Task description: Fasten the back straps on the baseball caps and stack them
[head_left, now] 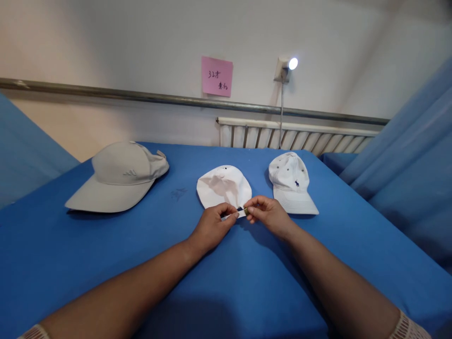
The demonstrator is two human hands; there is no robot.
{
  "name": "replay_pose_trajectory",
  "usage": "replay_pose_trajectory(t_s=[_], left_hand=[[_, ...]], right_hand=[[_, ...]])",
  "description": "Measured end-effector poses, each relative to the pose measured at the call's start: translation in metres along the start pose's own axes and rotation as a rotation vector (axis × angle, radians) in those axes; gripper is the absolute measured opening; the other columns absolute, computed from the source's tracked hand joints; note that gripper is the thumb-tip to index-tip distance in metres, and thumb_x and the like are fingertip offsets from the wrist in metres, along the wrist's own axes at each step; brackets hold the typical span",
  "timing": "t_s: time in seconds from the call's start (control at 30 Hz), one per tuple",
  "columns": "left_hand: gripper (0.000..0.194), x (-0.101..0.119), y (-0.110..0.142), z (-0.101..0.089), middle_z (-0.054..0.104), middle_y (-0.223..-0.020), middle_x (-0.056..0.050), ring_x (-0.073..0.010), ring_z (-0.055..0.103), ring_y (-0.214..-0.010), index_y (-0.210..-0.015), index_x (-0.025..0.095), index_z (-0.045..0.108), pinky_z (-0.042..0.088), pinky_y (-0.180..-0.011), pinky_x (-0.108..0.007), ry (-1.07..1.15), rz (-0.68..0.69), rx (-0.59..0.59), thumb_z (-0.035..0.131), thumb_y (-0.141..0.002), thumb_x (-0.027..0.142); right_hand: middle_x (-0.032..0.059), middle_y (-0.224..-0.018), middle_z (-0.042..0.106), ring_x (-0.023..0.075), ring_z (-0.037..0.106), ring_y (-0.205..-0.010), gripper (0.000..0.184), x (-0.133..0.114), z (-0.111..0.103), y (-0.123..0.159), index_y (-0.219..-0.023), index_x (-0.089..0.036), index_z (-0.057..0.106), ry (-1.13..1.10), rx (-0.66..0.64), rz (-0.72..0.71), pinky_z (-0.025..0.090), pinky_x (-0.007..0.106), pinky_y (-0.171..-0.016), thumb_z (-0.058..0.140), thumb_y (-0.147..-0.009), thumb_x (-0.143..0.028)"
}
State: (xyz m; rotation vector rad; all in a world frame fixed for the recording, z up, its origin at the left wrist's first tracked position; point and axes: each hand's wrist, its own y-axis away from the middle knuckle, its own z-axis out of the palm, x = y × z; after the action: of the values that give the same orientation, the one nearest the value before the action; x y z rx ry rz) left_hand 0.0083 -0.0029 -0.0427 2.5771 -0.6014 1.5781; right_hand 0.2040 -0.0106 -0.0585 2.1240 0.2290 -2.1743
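Observation:
A white cap (233,181) lies in the middle of the blue-covered table, its back strap towards me. My left hand (216,225) pinches the white strap (241,214) at the cap's near edge. From the other side, my right hand (266,213) is closed on the brass-coloured buckle (246,211) of that strap. Fingertips of both hands nearly meet, and they hide part of the strap and the cap's rim. To the right sits another white cap (291,181) with a small dark logo, brim facing me. A larger beige cap (118,172) rests at the left.
Blue cloth (208,292) covers the table. Behind it are a metal rail (148,97), a white radiator (296,134), a pink note (216,76) and a wall socket (282,70) with a lit plug and cable. Blue curtains (409,169) hang at both sides.

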Motion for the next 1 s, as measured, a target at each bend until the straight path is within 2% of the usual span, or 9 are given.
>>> replay_pose_trajectory(t_s=[0.43,0.67,0.83,0.93,1.0], left_hand=[[0.013,0.008,0.004,0.001,0.069,-0.075,0.001,-0.014,0.062,-0.072,-0.078,0.018,0.069,0.045,-0.069,-0.025,-0.003,0.049,-0.002,0.059,-0.083,0.023],[0.016,0.002,0.003,0.002,0.069,-0.082,0.0,-0.0154,0.063,-0.076,-0.086,0.018,0.066,0.049,-0.071,-0.027,0.037,0.05,0.033,0.06,-0.087,0.033],[0.015,-0.002,0.005,-0.001,0.07,-0.088,-0.001,-0.017,0.065,-0.082,-0.098,0.02,0.062,0.05,-0.078,-0.031,-0.086,0.155,0.029,0.06,-0.088,0.03],[0.026,-0.001,0.007,-0.004,0.07,-0.094,-0.001,-0.0189,0.065,-0.088,-0.112,0.023,0.061,0.047,-0.087,-0.035,-0.235,0.25,0.038,0.063,-0.087,0.029],[0.029,0.001,0.008,-0.005,0.071,-0.097,-0.002,-0.0201,0.065,-0.091,-0.115,0.024,0.061,0.046,-0.089,-0.037,-0.303,0.31,0.032,0.065,-0.086,0.029]], right_hand=[[-0.0018,-0.07,0.066,0.0127,0.063,-0.063,0.022,-0.003,0.008,0.005,-0.083,-0.02,0.064,-0.024,-0.061,-0.005,0.053,0.029,-0.063,0.077,-0.073,-0.035],[0.0011,-0.08,0.07,0.0142,0.067,-0.071,0.027,-0.002,0.006,0.003,-0.089,-0.02,0.068,-0.109,-0.095,-0.013,0.056,0.03,-0.067,0.078,-0.074,-0.04],[0.0014,-0.079,0.071,0.0137,0.068,-0.069,0.032,-0.001,0.004,0.002,-0.089,-0.019,0.068,-0.199,-0.082,0.054,0.057,0.028,-0.065,0.082,-0.072,-0.041],[0.0015,-0.078,0.071,0.0134,0.069,-0.069,0.032,0.0,0.004,0.003,-0.085,-0.017,0.067,-0.236,-0.058,0.09,0.056,0.027,-0.064,0.084,-0.069,-0.039],[0.0011,-0.077,0.07,0.0131,0.068,-0.068,0.033,0.0,0.005,0.003,-0.083,-0.017,0.066,-0.24,-0.05,0.091,0.056,0.027,-0.064,0.085,-0.068,-0.039]])
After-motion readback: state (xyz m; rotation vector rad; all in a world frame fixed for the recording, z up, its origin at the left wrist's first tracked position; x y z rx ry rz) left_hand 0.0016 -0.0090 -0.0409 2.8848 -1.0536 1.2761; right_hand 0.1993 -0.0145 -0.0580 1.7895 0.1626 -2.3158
